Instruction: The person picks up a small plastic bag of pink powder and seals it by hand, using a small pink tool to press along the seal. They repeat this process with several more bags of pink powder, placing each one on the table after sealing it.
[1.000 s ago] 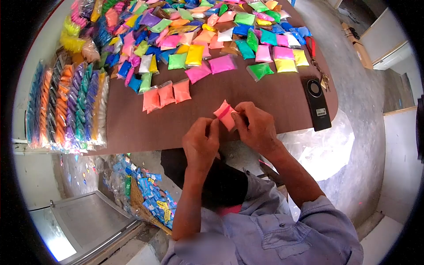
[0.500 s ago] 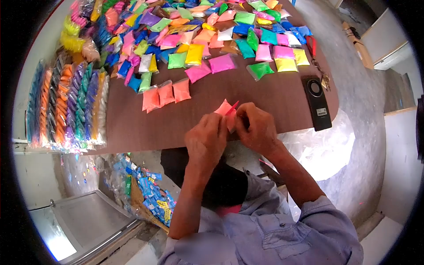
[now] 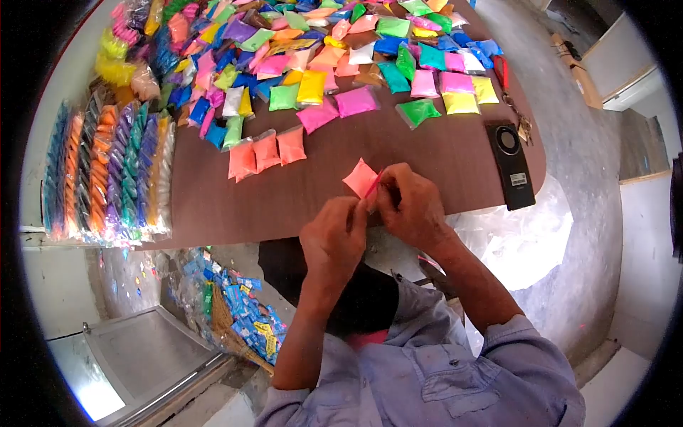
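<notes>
A small clear packet of salmon-pink material is at the table's near edge, just beyond my fingertips. My left hand is closed, thumb and fingers pinched at the packet's near end. Closed beside it, my right hand pinches a thin, bright pink stick-like piece that slants across the packet's right side. What that piece is, I cannot make out. To the left, three similar salmon packets lie in a row.
Many colourful packets are spread across the far side of the brown table. Long bags of twisted coloured material stand at the left. A black device and keys on a red strap lie right. Blue wrappers lie on the floor.
My left hand has drawn slightly down toward me, so more of the salmon packet shows. My right hand stays nearly in place with the pink piece.
</notes>
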The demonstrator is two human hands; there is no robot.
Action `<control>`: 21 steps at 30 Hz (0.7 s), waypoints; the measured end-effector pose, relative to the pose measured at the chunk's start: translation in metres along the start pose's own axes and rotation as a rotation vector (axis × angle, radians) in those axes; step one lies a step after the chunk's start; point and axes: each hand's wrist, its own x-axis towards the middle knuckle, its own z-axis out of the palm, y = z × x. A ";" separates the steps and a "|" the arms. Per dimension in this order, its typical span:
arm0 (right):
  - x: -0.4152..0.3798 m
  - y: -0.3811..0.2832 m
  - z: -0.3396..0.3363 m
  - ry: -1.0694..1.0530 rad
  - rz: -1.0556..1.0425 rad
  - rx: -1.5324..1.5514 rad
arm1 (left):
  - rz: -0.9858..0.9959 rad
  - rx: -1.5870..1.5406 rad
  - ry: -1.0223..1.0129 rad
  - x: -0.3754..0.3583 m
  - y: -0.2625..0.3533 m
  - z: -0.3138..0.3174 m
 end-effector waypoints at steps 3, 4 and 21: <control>0.001 -0.003 -0.003 0.024 0.002 0.021 | 0.015 0.150 0.012 -0.009 -0.015 0.002; 0.001 -0.003 -0.003 0.012 0.007 0.017 | 0.014 0.211 0.035 -0.010 -0.020 0.000; 0.004 -0.002 -0.001 0.033 -0.086 -0.057 | -0.065 0.172 0.032 -0.005 -0.028 -0.002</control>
